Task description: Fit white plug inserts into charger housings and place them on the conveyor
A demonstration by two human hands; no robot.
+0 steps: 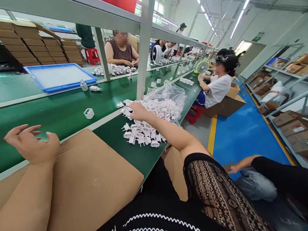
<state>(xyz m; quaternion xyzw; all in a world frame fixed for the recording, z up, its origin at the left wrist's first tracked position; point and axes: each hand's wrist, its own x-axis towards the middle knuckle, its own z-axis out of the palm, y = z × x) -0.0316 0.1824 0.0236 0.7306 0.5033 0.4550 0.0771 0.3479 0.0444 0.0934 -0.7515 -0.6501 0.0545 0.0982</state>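
My left hand (34, 144) is raised above the edge of the green conveyor belt (114, 96), its fingers spread and loosely curled, holding nothing. Below it, a brown cardboard sheet (97, 181) covers the near part of the bench. My right hand (139, 112) reaches to the far left side of a heap of white plug parts with metal pins (143, 133). Its fingers are apart and touch the heap, with nothing visible in its grasp. Behind that hand, a clear plastic bag (167, 92) lies over part of the heap. One white plug housing (89, 113) stands on the belt between my hands.
Two more plug pieces (95, 88) rest near a blue-rimmed tray (61, 77). A grey metal post (146, 47) rises beside the heap. Co-workers sit along the line; a person's hand (233, 169) shows at right. Shelves with cartons (296, 125) line the aisle.
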